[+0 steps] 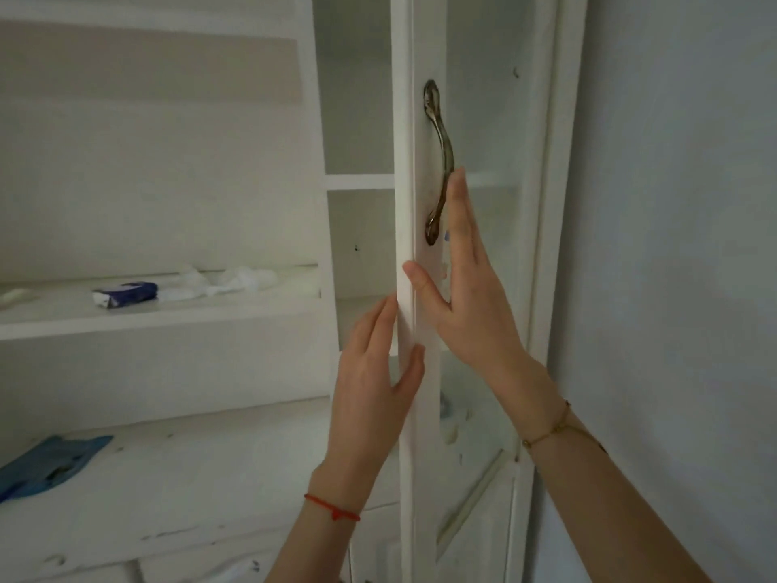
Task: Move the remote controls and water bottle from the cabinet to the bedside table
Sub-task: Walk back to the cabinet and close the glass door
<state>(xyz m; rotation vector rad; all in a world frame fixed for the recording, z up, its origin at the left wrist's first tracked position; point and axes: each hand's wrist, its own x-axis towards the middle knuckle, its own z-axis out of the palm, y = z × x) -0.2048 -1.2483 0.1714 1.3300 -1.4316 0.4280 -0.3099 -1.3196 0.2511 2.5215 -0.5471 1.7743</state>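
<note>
The white cabinet door [424,288] is being held at its edge by both hands: the left hand [370,372] is being kept on the inner side with fingers [378,326] straight and together, thumb hooked over the edge, while the right hand [466,296] is being laid flat on the front, fingers pressed together just beside the metal handle [439,162], thumb on the edge. Remotes and water bottle aren't being seen anywhere clearly, only blurry blue-and-white stuff behind the glass. A blue-and-white packet [124,293] is lying on the open shelf [159,317] well to the left.
</note>
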